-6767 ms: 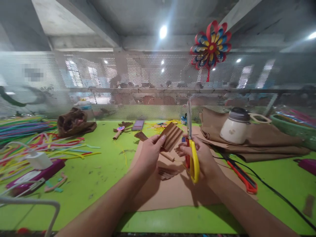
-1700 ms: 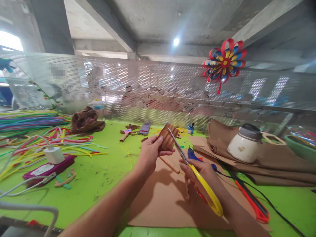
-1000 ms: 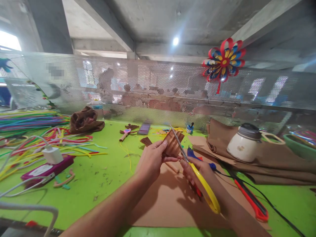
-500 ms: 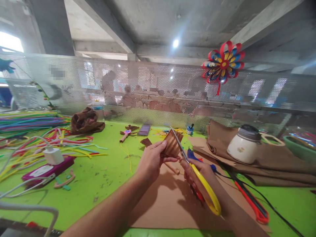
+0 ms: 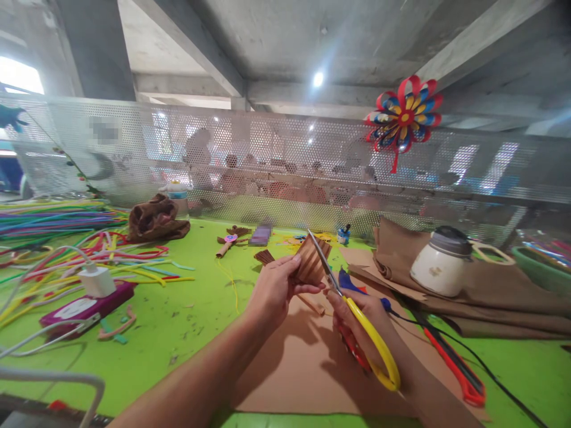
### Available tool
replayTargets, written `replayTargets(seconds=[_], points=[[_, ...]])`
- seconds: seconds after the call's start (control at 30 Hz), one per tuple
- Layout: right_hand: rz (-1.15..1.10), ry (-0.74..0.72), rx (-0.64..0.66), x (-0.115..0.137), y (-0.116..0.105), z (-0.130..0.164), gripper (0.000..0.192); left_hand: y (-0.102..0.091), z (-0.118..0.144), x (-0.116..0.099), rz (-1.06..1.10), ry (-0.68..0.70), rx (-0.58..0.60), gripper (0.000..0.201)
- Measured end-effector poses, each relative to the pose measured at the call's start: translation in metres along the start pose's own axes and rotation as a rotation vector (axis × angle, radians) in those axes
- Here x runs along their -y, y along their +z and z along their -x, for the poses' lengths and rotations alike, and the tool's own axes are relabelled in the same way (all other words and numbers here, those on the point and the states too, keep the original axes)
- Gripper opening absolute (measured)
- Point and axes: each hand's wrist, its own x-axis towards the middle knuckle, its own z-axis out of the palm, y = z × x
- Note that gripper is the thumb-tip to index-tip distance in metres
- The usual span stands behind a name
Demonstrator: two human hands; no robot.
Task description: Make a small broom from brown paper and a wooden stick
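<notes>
Pinched in my left hand [image 5: 277,285] is a brown striped piece [image 5: 312,259], pleated like folded paper, held tilted up above the table. My right hand [image 5: 352,318] grips a pair of scissors [image 5: 366,333] with yellow-coated handles. Their metal blades point up and left, lying across the right part of the striped piece. Beneath both hands lies a flat tan sheet [image 5: 285,380]. A thin brown strip [image 5: 312,304] shows just below my left fingers, and a fringed brown piece [image 5: 264,257] sits behind that hand. Something red is partly hidden under my right hand.
A red utility knife [image 5: 457,368] and a black cable lie at right, near a blue-handled tool [image 5: 384,303]. Folded brown sheets [image 5: 499,297] carry a white jar [image 5: 439,261]. At left are a purple power strip [image 5: 84,309] and coloured pipe cleaners [image 5: 147,261]. A perforated screen [image 5: 276,142] stands behind.
Almost nothing differs. The scissor handles in my right hand have shifted very slightly, while my left hand and the striped piece stay in place.
</notes>
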Motion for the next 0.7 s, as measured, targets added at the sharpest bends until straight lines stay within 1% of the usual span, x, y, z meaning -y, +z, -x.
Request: replayTargets(seconds=[0.23, 0.4, 0.57, 0.7], points=[[0.002, -0.023, 0.017, 0.0000, 0.0006, 0.0024, 0.056, 0.0017, 0.0005, 0.0005, 0.009, -0.030, -0.015, 0.018], [0.004, -0.041, 0.003, -0.0029, 0.0012, -0.0010, 0.052, 0.0011, 0.0004, 0.0020, 0.004, -0.033, -0.003, 0.018], [0.005, -0.017, 0.024, -0.0018, 0.0011, -0.0006, 0.051, 0.0027, 0.0004, 0.0033, 0.013, -0.048, -0.008, 0.018], [-0.018, 0.001, 0.014, -0.0024, 0.0025, 0.0006, 0.051, 0.0038, 0.0003, 0.0039, 0.030, -0.055, -0.023, 0.016]])
